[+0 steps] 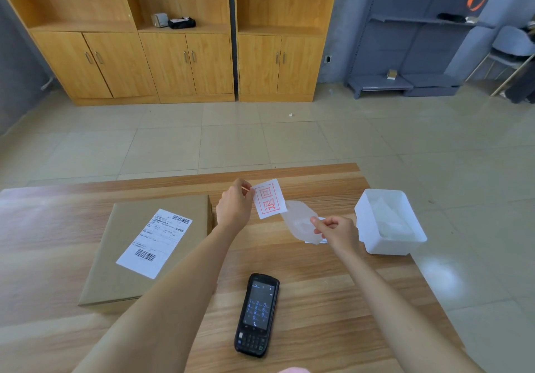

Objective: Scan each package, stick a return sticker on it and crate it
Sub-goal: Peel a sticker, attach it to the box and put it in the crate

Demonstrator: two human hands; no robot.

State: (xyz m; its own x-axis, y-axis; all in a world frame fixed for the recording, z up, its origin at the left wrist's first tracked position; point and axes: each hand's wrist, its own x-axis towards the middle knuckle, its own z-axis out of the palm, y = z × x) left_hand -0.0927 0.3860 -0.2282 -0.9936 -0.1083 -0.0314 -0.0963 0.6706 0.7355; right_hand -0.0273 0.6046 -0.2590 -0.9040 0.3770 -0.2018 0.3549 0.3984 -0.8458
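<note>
Currently a white square return sticker w/ red print (pixel 269 199) is pinched at its edge by the left hand (pixel 234 210), thumb and fingers closed together on it, just beyond the far right corner of the flat brown cardboard package (pixel 130 271). A translucent backing sheet (pixel 299 222) is pinched by the right hand (pixel 337 232), further right of the pkg. The pkg is laid flat on the wooden table (pixel 318 286), long axis near-to-far, white shipping label (pixel 155 242) face up. It lies left of and below the L hand, the nearer one. Sticking is judged the step in hand. A black handheld scanner (pixel 257 314) is laid right of the pkg's near end, and a white plastic bin (pixel 388 246) well right.
</note>
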